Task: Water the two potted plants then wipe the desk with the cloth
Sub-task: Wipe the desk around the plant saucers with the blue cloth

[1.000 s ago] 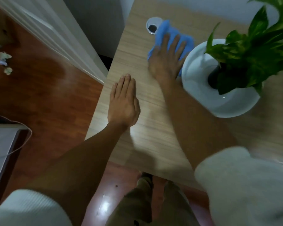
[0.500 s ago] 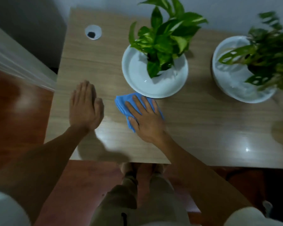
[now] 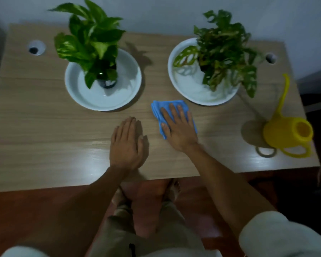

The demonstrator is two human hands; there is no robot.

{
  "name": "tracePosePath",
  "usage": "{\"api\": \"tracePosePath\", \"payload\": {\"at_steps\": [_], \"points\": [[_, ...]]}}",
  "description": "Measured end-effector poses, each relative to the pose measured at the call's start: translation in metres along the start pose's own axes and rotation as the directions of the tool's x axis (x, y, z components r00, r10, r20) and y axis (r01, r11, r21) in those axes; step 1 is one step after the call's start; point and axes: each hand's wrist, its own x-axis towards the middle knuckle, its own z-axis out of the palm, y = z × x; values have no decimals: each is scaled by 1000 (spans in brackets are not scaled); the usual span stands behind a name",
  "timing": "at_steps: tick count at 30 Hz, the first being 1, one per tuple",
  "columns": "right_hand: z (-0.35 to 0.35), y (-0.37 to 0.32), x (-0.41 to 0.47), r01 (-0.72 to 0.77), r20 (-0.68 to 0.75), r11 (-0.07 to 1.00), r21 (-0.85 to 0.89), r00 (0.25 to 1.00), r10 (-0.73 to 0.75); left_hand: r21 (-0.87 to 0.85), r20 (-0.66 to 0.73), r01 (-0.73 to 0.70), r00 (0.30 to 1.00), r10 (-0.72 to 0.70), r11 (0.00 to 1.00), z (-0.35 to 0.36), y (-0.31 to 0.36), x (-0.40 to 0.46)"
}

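A folded blue cloth (image 3: 157,108) lies on the light wooden desk (image 3: 44,127), between the two pots and a little in front of them. My right hand (image 3: 178,127) lies flat on it, fingers spread, pressing it to the desk. My left hand (image 3: 128,143) rests palm down on the bare wood just left of the cloth, holding nothing. The left potted plant (image 3: 89,43) stands in a white saucer (image 3: 82,97). The right potted plant (image 3: 222,51) stands in another white saucer (image 3: 193,93).
A yellow watering can (image 3: 283,134) stands at the desk's right end, its thin spout rising toward the right pot. Round cable holes sit in the back left corner (image 3: 36,47) and back right corner (image 3: 271,58). A white wall runs behind the desk; reddish floor lies below its front edge.
My right hand slid the cloth from the back left corner, past the left pot, rightward to the middle front. My left hand shifted right along the desk too.
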Motion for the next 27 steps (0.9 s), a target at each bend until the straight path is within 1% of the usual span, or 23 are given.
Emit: {"api": "tracePosePath", "payload": {"at_steps": [2,6,10,13,16,18,22,24,25,27], "points": [[1,37,-21,-16,-25,1000,-7,1000,16,4,9,-33,999,33,999,17,36,2],[-10,128,-46,-106,-42,994,28,993,107,0,34,-58,998,58,998,56,110,8],[-27,199,-39,-201,-34,978,56,979,203,-32,95,-23,995,26,999,86,167,9],[-40,234,-16,-311,-36,939,146,947,319,-9,93,-30,995,30,1000,102,191,10],[-55,260,17,-395,-26,898,196,913,407,2,92,0,996,0,1000,111,201,11],[-58,278,39,-438,-6,878,193,894,448,24,87,4,996,-6,1000,116,202,10],[-60,300,70,-449,-96,879,161,879,467,61,36,-21,999,18,998,123,200,12],[-57,296,69,-454,-100,876,160,876,472,78,44,-5,999,2,997,125,199,14],[-55,287,61,-464,-78,868,174,873,482,84,50,3,999,-7,996,126,199,13],[-42,255,37,-503,-80,834,225,844,531,90,46,10,999,-14,996,126,199,13]]}}
